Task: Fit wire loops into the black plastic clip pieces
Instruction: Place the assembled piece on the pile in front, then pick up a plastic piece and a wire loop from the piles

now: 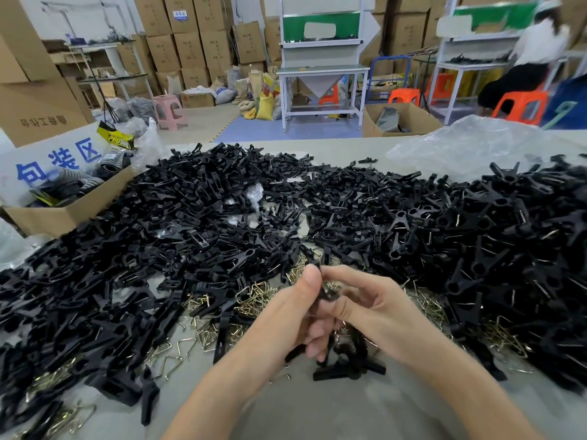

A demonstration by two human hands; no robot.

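Observation:
My left hand [287,315] and my right hand [378,308] meet above the table's near middle. Between their fingertips sits one black plastic clip piece [327,292], pinched by the left thumb and held by the curled right fingers. Whether a wire loop is in it I cannot tell. A broad heap of black clip pieces [206,223] covers the table. Brass-coloured wire loops [254,296] lie scattered just beyond and under my hands. A small cluster of clips [347,365] lies below my hands.
An open cardboard box [63,208] with striped items stands at the left. Crumpled clear plastic [476,147] lies at the back right. Beyond the table are a white workbench [322,74], stacked cartons, stools, and a seated person [533,58] at the far right.

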